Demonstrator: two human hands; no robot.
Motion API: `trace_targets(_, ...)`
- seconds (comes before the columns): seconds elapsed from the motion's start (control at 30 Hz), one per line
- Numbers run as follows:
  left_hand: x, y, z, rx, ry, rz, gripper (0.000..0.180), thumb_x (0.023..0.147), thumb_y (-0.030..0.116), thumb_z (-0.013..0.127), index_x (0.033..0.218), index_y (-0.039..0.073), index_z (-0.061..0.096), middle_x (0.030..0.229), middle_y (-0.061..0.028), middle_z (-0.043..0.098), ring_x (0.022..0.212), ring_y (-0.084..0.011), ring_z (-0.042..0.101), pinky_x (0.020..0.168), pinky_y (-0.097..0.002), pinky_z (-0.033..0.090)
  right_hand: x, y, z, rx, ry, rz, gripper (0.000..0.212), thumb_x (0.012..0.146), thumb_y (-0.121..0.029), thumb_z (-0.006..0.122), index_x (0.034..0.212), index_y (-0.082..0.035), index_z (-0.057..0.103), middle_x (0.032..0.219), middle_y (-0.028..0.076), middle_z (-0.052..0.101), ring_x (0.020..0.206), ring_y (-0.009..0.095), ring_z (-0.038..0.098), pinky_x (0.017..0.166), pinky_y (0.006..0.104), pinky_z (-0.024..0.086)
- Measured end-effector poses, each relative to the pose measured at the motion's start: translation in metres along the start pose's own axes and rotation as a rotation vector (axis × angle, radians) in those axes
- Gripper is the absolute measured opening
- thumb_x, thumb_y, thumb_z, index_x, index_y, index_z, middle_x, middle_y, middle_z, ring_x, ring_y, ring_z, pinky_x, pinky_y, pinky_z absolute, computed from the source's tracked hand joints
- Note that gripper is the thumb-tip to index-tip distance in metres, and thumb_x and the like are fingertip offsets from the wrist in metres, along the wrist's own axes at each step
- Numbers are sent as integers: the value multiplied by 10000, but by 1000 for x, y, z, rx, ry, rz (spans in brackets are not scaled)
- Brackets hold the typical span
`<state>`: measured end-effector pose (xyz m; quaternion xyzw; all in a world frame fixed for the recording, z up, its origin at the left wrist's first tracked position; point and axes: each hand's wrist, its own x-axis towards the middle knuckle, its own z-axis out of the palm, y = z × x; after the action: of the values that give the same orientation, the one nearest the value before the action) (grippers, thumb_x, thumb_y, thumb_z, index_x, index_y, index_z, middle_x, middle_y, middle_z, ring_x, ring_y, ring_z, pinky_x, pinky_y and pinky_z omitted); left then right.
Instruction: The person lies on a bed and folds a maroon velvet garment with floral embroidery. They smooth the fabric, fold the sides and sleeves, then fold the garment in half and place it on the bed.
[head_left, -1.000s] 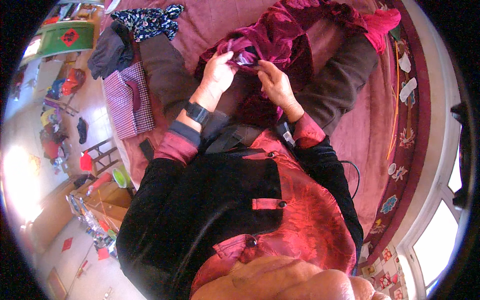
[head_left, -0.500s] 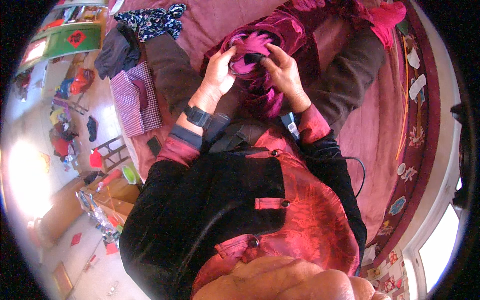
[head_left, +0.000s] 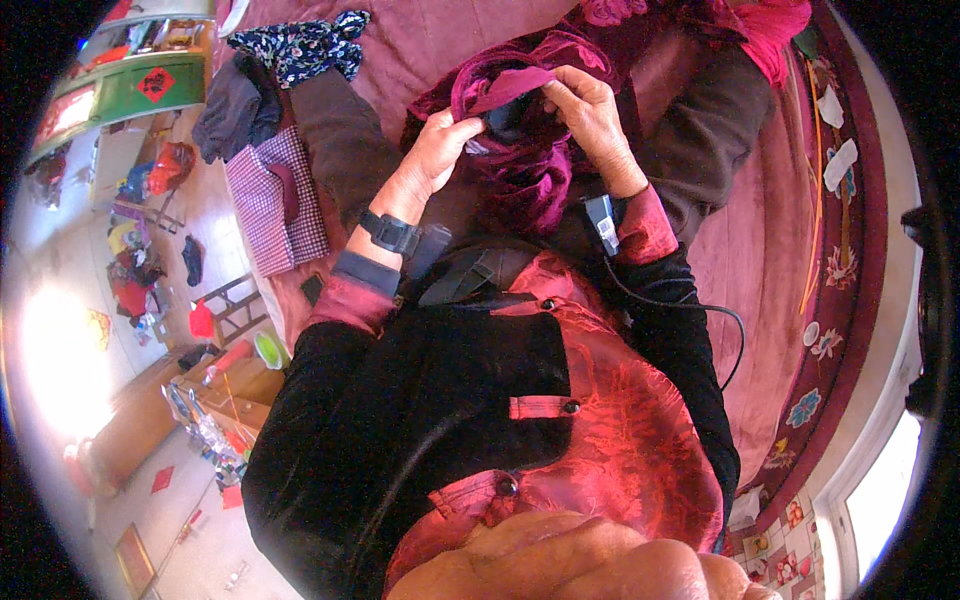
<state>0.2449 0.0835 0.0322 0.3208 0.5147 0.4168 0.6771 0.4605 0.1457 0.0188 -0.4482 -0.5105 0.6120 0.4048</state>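
A magenta velvet garment [head_left: 543, 185] lies bunched between my outstretched legs, a round opening in it facing up. Its pink edge [head_left: 505, 92] stands up in a loop, and the inside looks dark. My left hand [head_left: 432, 152] pinches the left side of the opening between thumb and fingers. At the upper right of the loop, my right hand [head_left: 592, 112] grips the same edge with thumb and fingertips. Part of the garment trails off behind my right hand toward the far side. What the dark patch inside the opening is, I cannot tell.
I sit on a pink-covered bed [head_left: 740, 330]. Left of my leg lie a folded checked cloth [head_left: 275, 215], dark folded clothing [head_left: 235, 110] and a blue floral cloth [head_left: 305, 48]. A black cable [head_left: 690, 306] hangs by my right forearm. A wooden stool [head_left: 235, 305] stands on the floor.
My right hand has moved up and outward, drawing the edge into a taller loop. The pink folds that filled the opening have shifted, and a dark inside shows. My left hand has lowered slightly.
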Motion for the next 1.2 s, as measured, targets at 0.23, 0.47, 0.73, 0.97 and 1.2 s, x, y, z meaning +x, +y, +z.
trace_targets(0.23,1,-7,1,-422,-59,-30,426,915,69,541,1337,9,528,1328,-127,592,1218,-278,562,1107,-446,397,4,10,0,59,-28,30,161,935,-146,620,997,-14,690,788,-15,641,725,74,570,649,239,462)
trace_targets(0.47,1,-1,10,-666,-188,-74,400,955,195,526,1306,5,552,1298,-139,608,1195,-291,574,1080,-458,422,12,42,15,-103,-109,34,227,925,-135,624,1104,-3,672,990,83,728,945,151,658,854,305,513)
trace_targets(0.73,8,14,12,-749,-8,94,418,981,268,503,1316,23,550,1326,-117,598,1215,-295,562,1091,-465,407,-12,28,18,-94,-27,-123,237,911,-210,647,1066,-32,671,1000,111,716,941,195,677,853,337,518)
trace_targets(0.97,21,19,3,-646,157,204,411,1027,286,421,1336,38,529,1348,-125,577,1235,-290,546,1101,-470,396,-60,1,39,-578,-229,-553,123,859,-171,660,908,-59,662,933,109,643,914,330,626,788,407,502)
trace_targets(1.2,17,16,0,-709,121,203,426,1033,269,398,1359,12,498,1365,-135,562,1252,-298,533,1123,-473,371,-59,1,44,-262,-125,-209,222,921,-245,606,1077,-89,632,913,137,698,854,368,681,728,438,542)
